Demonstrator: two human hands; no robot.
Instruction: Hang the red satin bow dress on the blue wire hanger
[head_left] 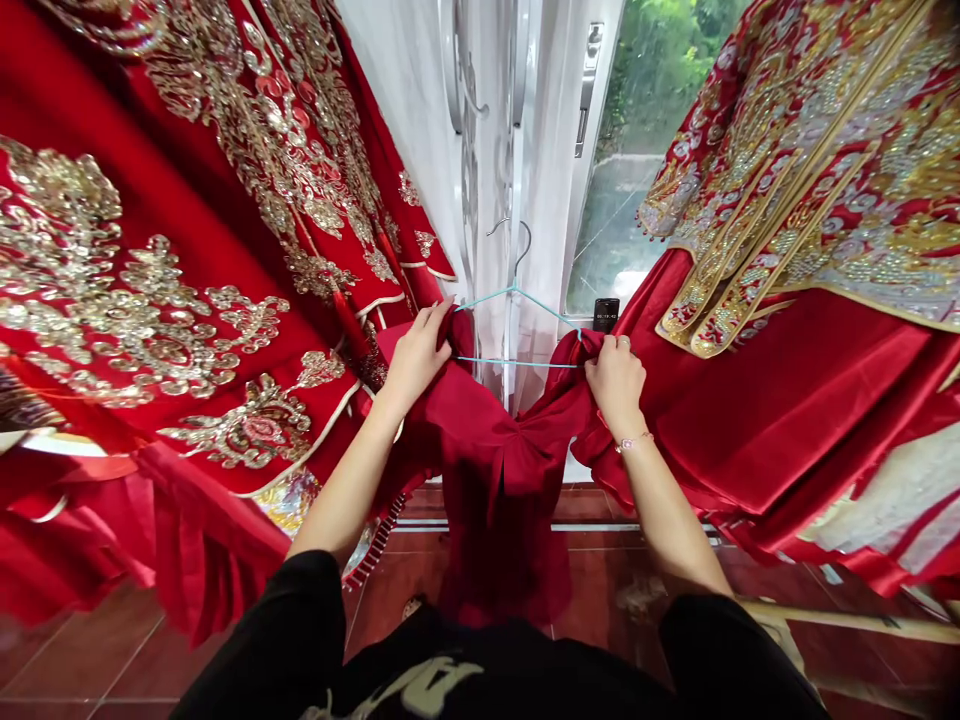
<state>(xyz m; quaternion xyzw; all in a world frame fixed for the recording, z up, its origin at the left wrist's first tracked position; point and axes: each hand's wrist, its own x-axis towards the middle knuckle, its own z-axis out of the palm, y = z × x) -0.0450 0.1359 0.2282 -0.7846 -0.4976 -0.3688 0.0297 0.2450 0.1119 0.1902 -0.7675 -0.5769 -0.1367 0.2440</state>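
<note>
1. White curtain [420, 100] and a window [645, 120] fill the background behind the hanger [514, 289], with a red tiled floor [592, 560] below it.
2. Left of the hanger hangs a big red gown with gold embroidery [172, 300]. A second embroidered gown [810, 200] hangs on its right. Both crowd in close, so the only open room is the narrow gap straight behind and under the hanger.
3. A plain red garment [502, 470] is draped from both ends of the hanger and sags in folds below its bottom bar, down toward the floor.
4. The left hand [416, 350] is at the hanger's left end, fingers curled and pinching the red cloth there.
5. The right hand [616, 375] is at the hanger's right end, closed on a bunch of the same cloth, with a thin bracelet [634, 440] on the wrist.
6. The hanger is pale blue wire. Its hook is up against the curtain, and its bar is bare between the two hands.
7. A small black device [605, 313] stands just right of the hanger, by the window's lower edge.
</note>
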